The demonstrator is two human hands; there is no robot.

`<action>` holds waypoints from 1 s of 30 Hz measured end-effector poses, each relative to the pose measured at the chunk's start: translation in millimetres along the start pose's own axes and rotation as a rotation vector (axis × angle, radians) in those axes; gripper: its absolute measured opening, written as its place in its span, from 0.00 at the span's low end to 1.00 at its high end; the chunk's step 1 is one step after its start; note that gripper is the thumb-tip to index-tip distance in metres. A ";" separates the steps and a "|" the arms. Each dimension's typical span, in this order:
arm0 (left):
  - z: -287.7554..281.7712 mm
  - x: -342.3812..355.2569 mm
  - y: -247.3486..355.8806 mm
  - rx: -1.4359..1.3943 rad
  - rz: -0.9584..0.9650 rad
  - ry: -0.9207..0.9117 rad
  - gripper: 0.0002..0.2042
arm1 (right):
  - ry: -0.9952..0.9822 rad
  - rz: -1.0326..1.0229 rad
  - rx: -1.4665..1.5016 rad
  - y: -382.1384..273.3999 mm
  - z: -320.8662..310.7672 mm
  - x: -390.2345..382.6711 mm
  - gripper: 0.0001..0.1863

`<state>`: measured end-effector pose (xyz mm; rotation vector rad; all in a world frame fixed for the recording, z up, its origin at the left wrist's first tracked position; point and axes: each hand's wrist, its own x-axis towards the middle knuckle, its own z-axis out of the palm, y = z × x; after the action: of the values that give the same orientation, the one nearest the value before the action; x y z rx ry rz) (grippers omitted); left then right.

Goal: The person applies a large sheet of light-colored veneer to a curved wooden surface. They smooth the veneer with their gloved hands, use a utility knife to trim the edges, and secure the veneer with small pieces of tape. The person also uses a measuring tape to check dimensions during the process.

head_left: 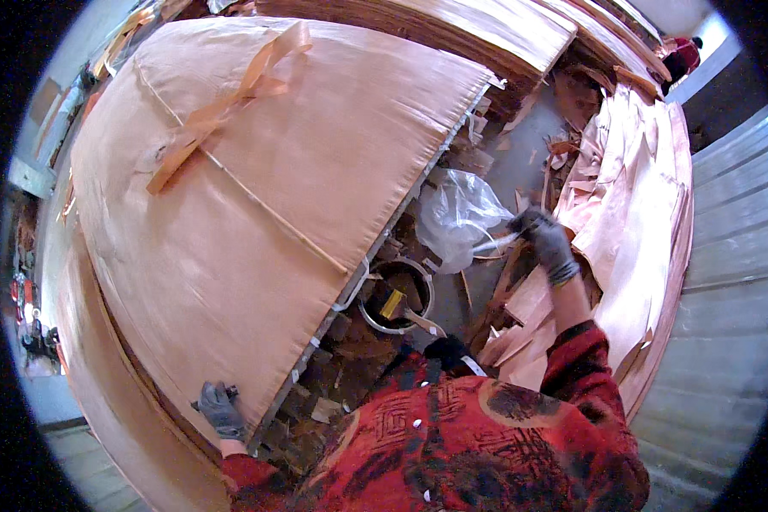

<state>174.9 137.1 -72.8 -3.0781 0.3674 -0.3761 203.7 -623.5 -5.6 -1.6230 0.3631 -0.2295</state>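
Note:
My left hand (pixel 220 410), in a grey glove, rests on the lower left part of a large stack of pale veneer sheets (pixel 256 239), its fingers apart. My right hand (pixel 544 239), also gloved, is closed on the gathered end of a clear plastic bag (pixel 456 218) at right of the stack. Below the bag sits a round metal can (pixel 427 286) with dark contents; a brush (pixel 393 304) with a yellow band and a wooden handle lies across it. On the stack are a thin wooden stick (pixel 282 224) and loose orange veneer strips (pixel 179 162).
More veneer piles stand behind (pixel 503 30) and at right (pixel 631 213). Scraps (pixel 333 392) litter the gap by my body. A corrugated sheet surface (pixel 725 256) runs along the far right. Another person (pixel 683 58) in dark red is at the back right.

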 end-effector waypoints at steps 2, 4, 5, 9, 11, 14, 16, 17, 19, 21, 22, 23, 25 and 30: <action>-1.1 -0.2 2.0 0.028 -0.061 -0.046 0.18 | -0.001 -0.075 -0.015 -22.9 -34.6 35.6 0.13; -21.5 17.6 26.1 0.171 -0.053 -0.161 0.15 | 0.025 -0.109 -0.048 -46.0 -61.3 67.7 0.13; -20.6 12.5 21.5 0.163 -0.089 -0.066 0.14 | 0.025 -0.106 -0.138 -50.2 -69.2 87.8 0.12; -9.7 25.9 61.7 0.092 -0.229 0.209 0.07 | -0.060 -0.047 -0.386 -43.1 -72.9 165.7 0.11; -1.6 47.3 96.0 -0.404 -0.597 0.306 0.08 | -0.124 -0.098 -0.453 1.8 -84.9 217.5 0.10; -22.1 77.8 153.4 -0.549 -0.795 0.330 0.09 | -0.254 0.059 -0.380 4.6 -41.8 265.7 0.12; -13.3 101.3 173.6 -0.650 -0.892 0.403 0.09 | -0.304 0.093 -0.402 35.2 -32.3 308.9 0.12; -7.6 107.6 183.1 -0.691 -0.952 0.455 0.09 | -0.286 -0.008 -0.377 50.8 -27.9 317.8 0.12; 0.4 139.1 208.6 -0.940 -1.126 0.636 0.08 | -0.294 -0.039 -0.279 59.4 -14.8 330.2 0.12; 8.3 150.9 212.4 -0.243 -0.768 0.358 0.07 | -0.318 0.084 -0.242 53.8 -12.9 334.6 0.11; 13.1 157.0 212.8 0.073 -0.631 0.271 0.07 | -0.320 0.042 -0.271 54.8 -12.2 335.6 0.11; 16.9 166.4 213.6 0.284 -0.575 0.208 0.07 | -0.316 0.123 -0.207 52.8 -10.6 334.6 0.12; 24.8 186.5 220.0 0.280 -0.674 0.167 0.09 | -0.261 0.156 -0.188 73.4 -22.8 342.1 0.13; 50.3 196.3 221.4 0.267 -0.819 0.131 0.09 | -0.111 -0.024 -0.687 74.7 -22.8 348.7 0.18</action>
<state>321.2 -124.5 -85.8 -2.7844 -0.8949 -0.5699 511.7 -777.0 -101.8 -2.3057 0.3580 -0.0259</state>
